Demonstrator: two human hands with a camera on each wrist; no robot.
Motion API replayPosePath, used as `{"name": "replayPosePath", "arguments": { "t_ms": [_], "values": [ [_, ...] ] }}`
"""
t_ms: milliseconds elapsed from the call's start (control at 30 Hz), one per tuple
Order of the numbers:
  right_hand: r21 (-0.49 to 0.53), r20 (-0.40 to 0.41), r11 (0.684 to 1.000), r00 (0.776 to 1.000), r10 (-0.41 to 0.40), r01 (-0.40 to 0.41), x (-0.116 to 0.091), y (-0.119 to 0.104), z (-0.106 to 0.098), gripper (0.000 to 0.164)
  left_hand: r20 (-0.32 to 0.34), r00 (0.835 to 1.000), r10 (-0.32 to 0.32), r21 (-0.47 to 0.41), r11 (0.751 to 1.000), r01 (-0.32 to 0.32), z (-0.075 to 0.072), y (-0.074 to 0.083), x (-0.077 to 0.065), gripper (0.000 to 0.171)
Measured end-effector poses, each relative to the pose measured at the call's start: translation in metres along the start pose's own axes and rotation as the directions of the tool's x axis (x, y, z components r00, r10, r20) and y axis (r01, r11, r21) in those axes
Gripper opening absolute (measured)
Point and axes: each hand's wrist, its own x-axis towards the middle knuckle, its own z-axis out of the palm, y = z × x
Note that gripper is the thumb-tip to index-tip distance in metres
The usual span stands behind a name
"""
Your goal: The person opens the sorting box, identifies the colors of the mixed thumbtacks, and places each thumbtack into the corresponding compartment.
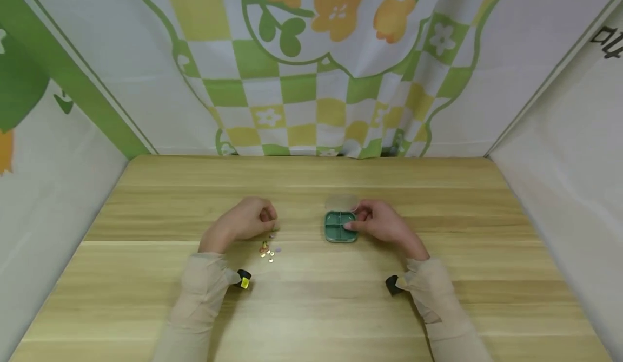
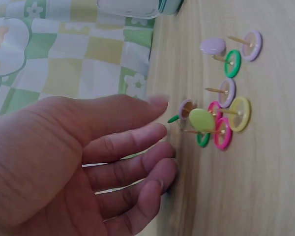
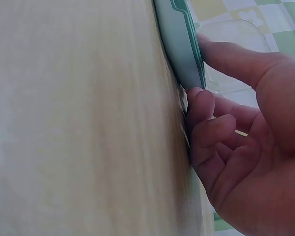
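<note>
Several thumbtacks (image 2: 238, 114) in purple, green, yellow and pink lie in a loose cluster on the table, many with gold pins pointing up. Beside them is my left hand (image 1: 245, 220), its fingers loosely bent and a gap showing between thumb and index finger. A green tack (image 2: 173, 119) sits just past those fingertips; whether they touch it is hard to see. My right hand (image 1: 382, 223) pinches the right side of a green four-compartment box (image 1: 333, 234), thumb over the rim. The box's clear lid (image 1: 340, 203) is folded back, away from me.
The wooden table (image 1: 311, 308) ends at a checkered floral curtain (image 1: 299, 90) at the back. White panels stand along the left and right sides. Black wrist cameras (image 1: 393, 284) project inward from both sleeves, low over the table.
</note>
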Motion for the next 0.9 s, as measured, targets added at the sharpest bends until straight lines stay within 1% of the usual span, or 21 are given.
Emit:
{"name": "replayPosePath", "arguments": {
  "t_ms": [133,267,467,633,800,900],
  "values": [
    [0.004,0.013,1.0,1.0,-0.014,0.014,0.0026,-0.001,0.0027,0.036,-0.006,1.0,-0.014,-0.017,1.0,0.014,-0.0001,-0.0022,-0.0027,0.016],
    [0.019,0.007,1.0,1.0,-0.019,0.018,0.0023,-0.0016,0.0034,0.034,-0.017,1.0,-0.018,-0.035,0.999,0.017,0.0021,-0.0039,-0.0007,0.017],
    [0.02,0.012,1.0,1.0,0.0,-0.001,0.0,0.0004,0.0013,0.033,-0.028,0.999,-0.044,-0.049,0.998,0.042,0.0058,-0.0045,0.0027,0.012],
    [0.024,0.015,1.0,1.0,-0.018,0.018,0.0007,0.0028,0.0003,0.034,-0.04,0.996,-0.074,-0.046,0.996,0.072,0.005,-0.0041,0.0028,0.008],
    [0.021,0.003,1.0,1.0,-0.02,0.019,0.0008,0.0038,-0.0002,0.034,-0.036,0.998,-0.059,-0.033,0.998,0.058,0.0038,-0.0038,0.0039,0.009],
    [0.012,0.005,1.0,1.0,-0.023,0.023,0.002,0.005,0.001,0.035,-0.029,0.997,-0.068,-0.03,0.997,0.068,0.0032,-0.0042,0.0029,0.01]
  ]
}}
